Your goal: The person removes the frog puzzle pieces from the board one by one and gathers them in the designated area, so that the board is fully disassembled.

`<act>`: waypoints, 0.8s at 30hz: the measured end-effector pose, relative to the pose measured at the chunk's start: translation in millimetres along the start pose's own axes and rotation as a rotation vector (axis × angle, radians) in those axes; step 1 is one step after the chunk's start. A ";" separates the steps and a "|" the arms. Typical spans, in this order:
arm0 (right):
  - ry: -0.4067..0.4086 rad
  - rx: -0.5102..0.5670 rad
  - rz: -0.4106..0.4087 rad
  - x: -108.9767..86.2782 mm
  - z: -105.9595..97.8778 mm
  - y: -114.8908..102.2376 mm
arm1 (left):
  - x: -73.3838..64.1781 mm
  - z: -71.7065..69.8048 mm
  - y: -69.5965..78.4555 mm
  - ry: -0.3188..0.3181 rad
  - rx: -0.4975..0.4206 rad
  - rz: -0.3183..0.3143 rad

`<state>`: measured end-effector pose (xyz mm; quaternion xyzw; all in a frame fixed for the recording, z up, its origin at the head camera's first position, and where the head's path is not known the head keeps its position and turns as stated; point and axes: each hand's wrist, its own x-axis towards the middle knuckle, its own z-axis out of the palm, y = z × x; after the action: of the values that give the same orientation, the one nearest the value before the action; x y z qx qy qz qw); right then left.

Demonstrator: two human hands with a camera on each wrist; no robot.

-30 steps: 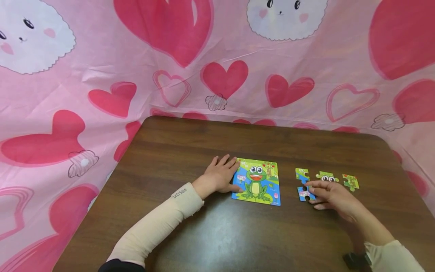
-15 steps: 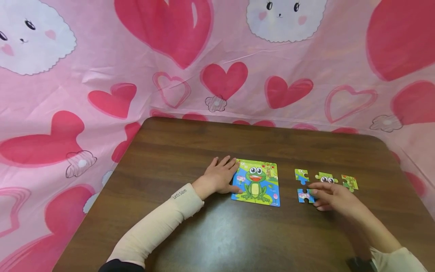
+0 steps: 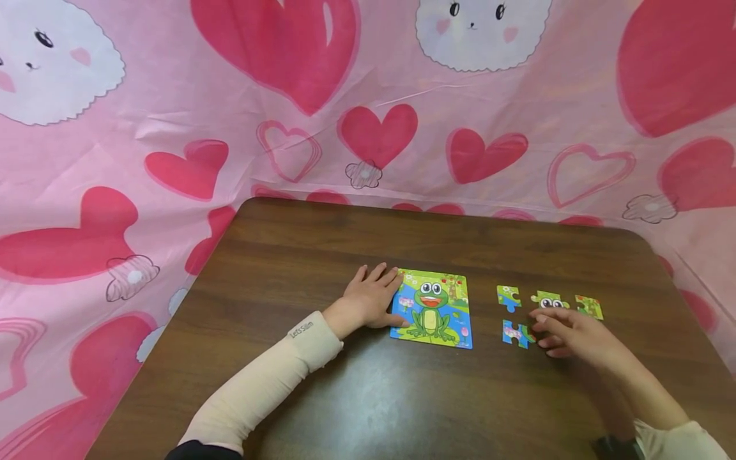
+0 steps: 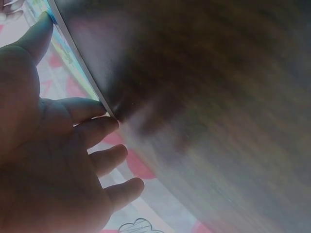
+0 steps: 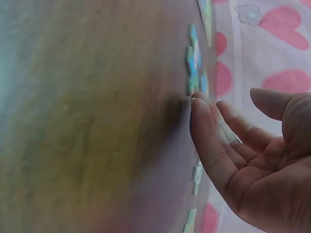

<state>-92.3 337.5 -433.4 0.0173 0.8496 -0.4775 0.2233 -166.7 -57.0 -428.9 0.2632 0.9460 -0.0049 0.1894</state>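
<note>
My left hand (image 3: 370,300) rests spread on the left edge of a square frog picture board (image 3: 431,312); the left wrist view shows its thumb and fingers along the board's edge. Right of the board, my right hand (image 3: 575,335) lies beside a blue jigsaw piece (image 3: 513,333) with pink flowers and a bit of green. In the right wrist view its fingers (image 5: 209,136) are loosely bent and the thumb stands apart. A fingertip is at the piece; contact is hard to tell.
A corner jigsaw piece (image 3: 508,296) lies above the flower piece. Farther right are a frog-eyes piece (image 3: 549,299), partly covered by my right hand, and a tree piece (image 3: 590,305). A pink heart-printed cloth (image 3: 402,76) hangs behind the brown table (image 3: 322,243).
The flower piece has come down slightly, away from the corner piece above it. My right hand has drawn a little right and loosened from it. My left hand stays in place.
</note>
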 end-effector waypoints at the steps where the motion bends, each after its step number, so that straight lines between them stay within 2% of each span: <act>1: 0.008 -0.002 -0.009 0.9 -0.3 -1.5 | -0.2 -0.1 -0.1 0.001 0.003 -0.001; 5: 0.039 -0.018 -0.052 6.1 0.8 -11.9 | -1.5 -0.7 0.3 0.003 0.010 -0.003; 13: 0.050 -0.039 -0.108 21.4 14.2 -35.5 | -4.9 -1.2 1.3 -0.013 0.007 -0.005; 24: 0.014 0.016 -0.143 39.9 32.5 -59.8 | -4.2 -0.8 1.2 -0.017 0.006 -0.012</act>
<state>-130.9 271.1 -415.5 -0.0381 0.8463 -0.4989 0.1827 -163.1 -58.0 -426.5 0.2581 0.9458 -0.0109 0.1965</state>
